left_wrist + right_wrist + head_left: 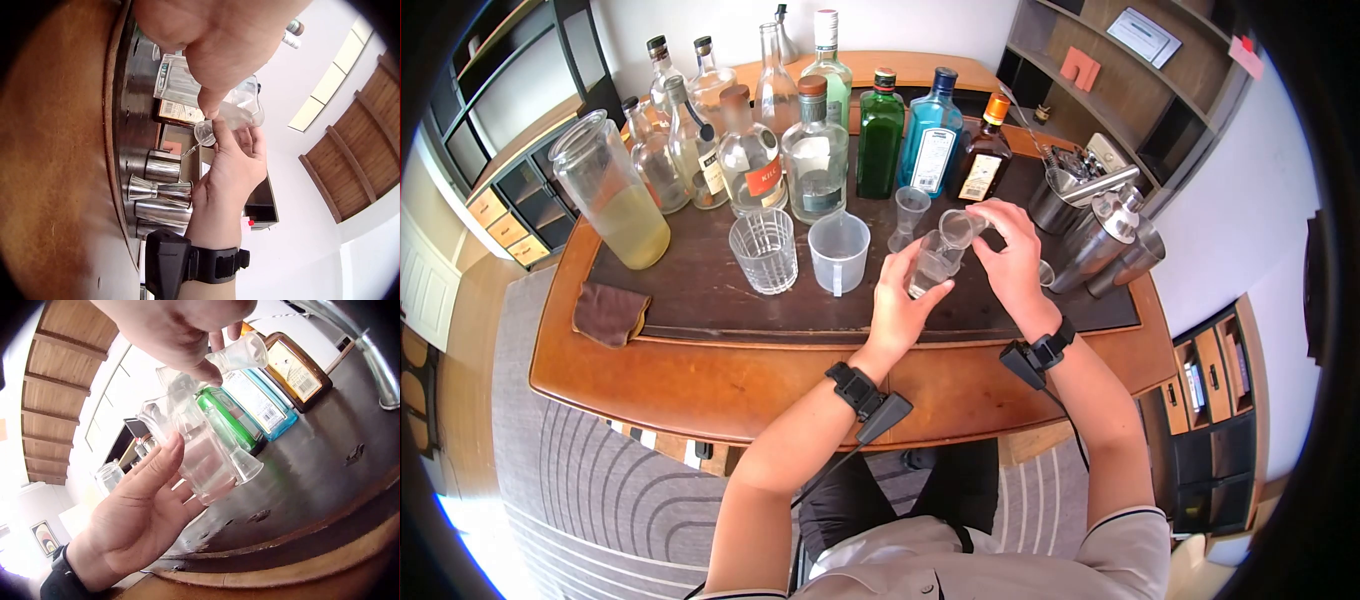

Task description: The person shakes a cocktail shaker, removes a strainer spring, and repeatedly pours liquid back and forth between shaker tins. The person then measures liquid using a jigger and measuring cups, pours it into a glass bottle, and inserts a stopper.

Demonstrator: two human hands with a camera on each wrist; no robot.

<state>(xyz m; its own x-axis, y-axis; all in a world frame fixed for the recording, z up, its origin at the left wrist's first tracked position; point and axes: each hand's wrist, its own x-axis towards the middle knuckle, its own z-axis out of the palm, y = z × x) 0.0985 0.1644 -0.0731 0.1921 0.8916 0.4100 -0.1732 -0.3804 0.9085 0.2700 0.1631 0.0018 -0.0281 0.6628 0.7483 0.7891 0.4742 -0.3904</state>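
My left hand (900, 305) grips a small clear beaker (206, 465), which holds some clear liquid and leans over the table. The right hand (1012, 255) pinches a clear double-ended jigger (960, 228) between thumb and fingers. That jigger lies tipped nearly sideways, one end over the beaker's mouth and the other pointing out to the right in the right wrist view. Just behind the beaker stands a second clear jigger (911, 207). Left of my hands are a frosted plastic measuring cup (838, 255) and a cut-glass tumbler (764, 252).
Several bottles line the back, including a green bottle (881, 140), a blue bottle (932, 140) and a brown bottle (984, 155). At the left stand a pitcher (625, 205) of yellowish liquid and a folded brown cloth (611, 313). Metal shakers (1095, 240) and a metal jigger (156, 189) are at right.
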